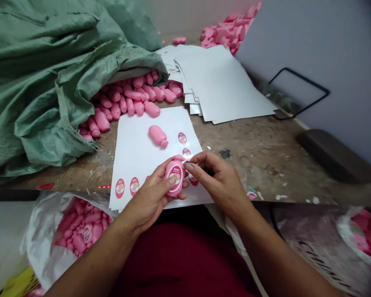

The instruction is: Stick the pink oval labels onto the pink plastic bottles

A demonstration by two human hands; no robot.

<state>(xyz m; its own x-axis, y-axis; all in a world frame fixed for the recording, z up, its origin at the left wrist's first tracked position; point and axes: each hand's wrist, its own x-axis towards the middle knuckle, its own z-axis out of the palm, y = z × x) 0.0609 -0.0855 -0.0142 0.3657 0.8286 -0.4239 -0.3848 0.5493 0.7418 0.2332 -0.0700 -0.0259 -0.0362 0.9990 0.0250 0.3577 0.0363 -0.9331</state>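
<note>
My left hand (157, 183) is closed round a small pink plastic bottle (174, 181) with an oval "BABY" label on its front, thumb resting on the label. Beside the bottle's upper right side, my right hand (218, 175) is pinched; a bit of something dark shows at its fingertips, too small to name. Under both hands lies a white sticker sheet (132, 148) with several oval pink labels (119, 188) along its near and right sides. Another pink bottle (157, 135), with no label showing, lies on the sheet beyond my hands.
A green woven sack (64, 82) at the left spills pink bottles (136, 97) onto the worn table (250, 152). White sheets (222, 82) are stacked behind. A white bag (46, 231) of labelled bottles hangs below left. More pink pieces (225, 33) are heaped at the back.
</note>
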